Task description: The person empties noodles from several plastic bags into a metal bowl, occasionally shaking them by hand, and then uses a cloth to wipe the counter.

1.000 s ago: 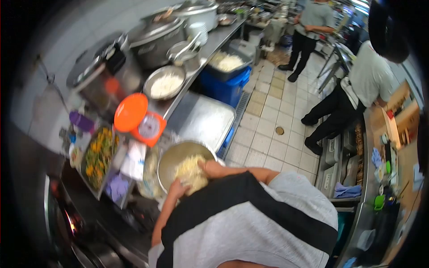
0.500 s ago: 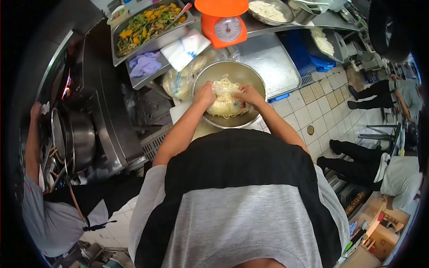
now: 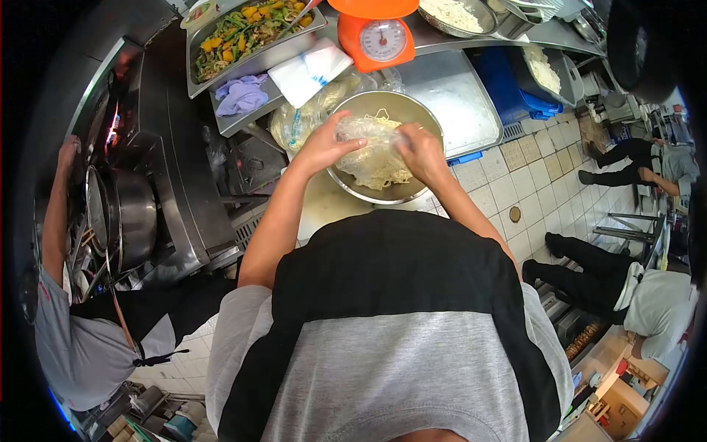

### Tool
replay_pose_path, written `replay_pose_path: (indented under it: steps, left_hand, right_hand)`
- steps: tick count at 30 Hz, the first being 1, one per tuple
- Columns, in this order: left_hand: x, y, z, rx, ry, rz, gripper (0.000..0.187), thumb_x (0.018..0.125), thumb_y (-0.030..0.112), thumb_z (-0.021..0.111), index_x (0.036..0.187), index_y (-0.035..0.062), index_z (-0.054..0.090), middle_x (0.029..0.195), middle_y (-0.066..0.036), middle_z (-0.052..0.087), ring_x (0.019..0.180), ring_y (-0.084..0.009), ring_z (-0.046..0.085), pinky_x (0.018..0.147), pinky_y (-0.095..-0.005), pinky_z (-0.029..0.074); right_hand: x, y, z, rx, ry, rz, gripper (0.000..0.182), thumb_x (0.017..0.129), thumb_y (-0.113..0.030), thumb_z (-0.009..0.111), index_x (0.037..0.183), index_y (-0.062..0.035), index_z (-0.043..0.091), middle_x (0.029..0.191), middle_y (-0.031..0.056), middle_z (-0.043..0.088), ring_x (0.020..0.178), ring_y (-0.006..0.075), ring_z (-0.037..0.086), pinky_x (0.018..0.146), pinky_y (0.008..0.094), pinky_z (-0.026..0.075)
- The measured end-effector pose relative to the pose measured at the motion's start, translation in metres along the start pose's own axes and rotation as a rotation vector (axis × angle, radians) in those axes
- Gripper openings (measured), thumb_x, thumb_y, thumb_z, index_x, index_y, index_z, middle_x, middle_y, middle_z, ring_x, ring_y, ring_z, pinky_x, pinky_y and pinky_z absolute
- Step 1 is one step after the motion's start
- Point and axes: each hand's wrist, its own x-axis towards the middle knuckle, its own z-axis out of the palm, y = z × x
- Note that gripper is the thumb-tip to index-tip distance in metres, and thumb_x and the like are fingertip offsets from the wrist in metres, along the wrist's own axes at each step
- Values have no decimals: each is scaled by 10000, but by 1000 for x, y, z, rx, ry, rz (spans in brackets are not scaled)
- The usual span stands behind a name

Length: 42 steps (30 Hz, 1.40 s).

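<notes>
A clear plastic bag stretches between my two hands over a steel bowl. Pale noodles lie in the bowl, partly seen through the bag. My left hand holds the bag's left side, its thumb laid on the plastic. At the right side my right hand grips the bag with curled fingers. Behind the bowl's left edge rest more bagged noodles.
An orange scale stands behind the bowl, with a tray of vegetables back left. One co-worker is at the stove on the left; others are at the right. A metal tray lies right of the bowl.
My left hand has moved left and up and opened out somewhat; the bag is now spread wider between my hands. More noodles show below it. The view has shifted slightly.
</notes>
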Motion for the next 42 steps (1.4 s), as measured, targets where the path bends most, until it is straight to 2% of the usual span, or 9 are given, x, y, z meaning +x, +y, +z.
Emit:
replay_pose_path:
  steps: [5,8,14,23,27,28,30,36,42]
  left_hand:
    - [-19,-28,10,-245,247,162,700,717,269,734,1279,14,402,1251,-236,467,1140,-316,477,948,-392,396]
    - [-26,-99,49,433,573,-57,665,725,214,698,1289,39,393,1266,-258,436,1193,-289,434,937,-379,410]
    - [-40,-80,74,-141,536,-412,551,720,18,530,1250,57,386,869,-217,628,513,-304,614,444,-355,507]
    - [-87,-97,76,-215,660,-467,584,735,15,529,1298,79,386,931,-149,634,496,-154,566,387,-260,442]
    - [-106,-112,75,-264,655,-531,655,741,-2,515,1365,76,334,1177,-170,566,597,-208,607,499,-294,492]
    - [-109,-120,74,-133,612,-523,657,738,14,530,1364,70,337,1206,-185,543,749,-255,607,648,-325,489]
    - [-108,-126,73,84,604,-468,630,738,79,567,1338,59,378,1252,-211,494,1138,-343,479,992,-384,347]
    - [-47,-41,24,622,605,15,441,812,115,529,1250,91,485,1220,-121,524,1130,-284,479,871,-372,448]
    - [39,-25,-5,651,388,-118,349,877,236,472,1188,88,525,1160,-94,568,1000,-320,559,881,-434,416]
  right_hand:
    - [11,29,-13,236,-32,329,194,805,-108,588,971,-12,556,888,157,605,781,289,612,715,380,470]
    - [17,77,-27,580,123,217,191,828,-102,573,996,-19,533,920,107,621,709,216,611,602,332,493]
    - [45,112,-51,1059,283,514,321,867,-37,456,1183,-77,414,1110,150,562,863,222,605,555,332,553]
    - [146,197,104,1001,317,820,494,813,29,418,1293,-78,376,1084,160,579,871,251,609,711,374,516]
    - [180,194,132,534,-168,459,502,826,-178,520,1304,-65,416,1159,166,567,963,250,583,862,399,436]
    - [186,179,119,428,-532,400,529,824,-266,549,1297,-57,437,1190,174,561,1006,262,577,900,398,410]
    - [191,180,109,155,-438,320,541,813,-329,557,1277,-65,465,1186,179,566,1002,279,583,891,399,416]
    - [160,118,49,0,-132,21,253,810,-276,567,828,-48,673,830,170,643,797,340,616,730,412,485]
    - [169,69,120,93,-307,-388,216,845,-135,500,990,-52,637,913,203,630,863,360,603,758,426,482]
